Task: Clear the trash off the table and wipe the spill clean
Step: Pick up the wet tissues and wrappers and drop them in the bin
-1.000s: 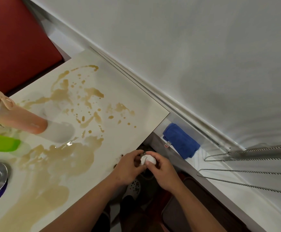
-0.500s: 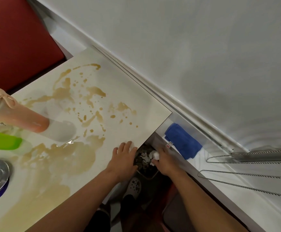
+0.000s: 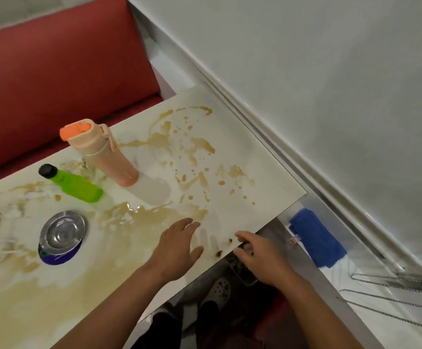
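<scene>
A: Head view — what are the hands doing?

B: The left hand (image 3: 177, 244) lies flat over the tabletop (image 3: 262, 170), fingers spread, holding nothing. The right hand (image 3: 260, 255) hangs at the tabletop's near edge, fingers loosely curled and parted, also empty.

A: And the trash?

B: Two small dark crumbs (image 3: 219, 252) sit on the tabletop between the two hands, near the edge. Directly below the right hand, under the edge, part of a bin (image 3: 240, 269) with dark scraps shows; I cannot make out what is in it.

A: The spill?

B: The brown spill (image 3: 154, 215) pools just beyond the left hand's fingertips and spreads left and farther away in splashes.

A: Anything to wipe with?

B: A blue cloth (image 3: 316, 238) lies on a ledge to the right of the right hand, off the tabletop.

A: What else is there?

B: Beyond the left hand stand a peach bottle (image 3: 104, 154) and a green bottle (image 3: 75, 183); a metal ashtray (image 3: 62, 230) sits to its left.
</scene>
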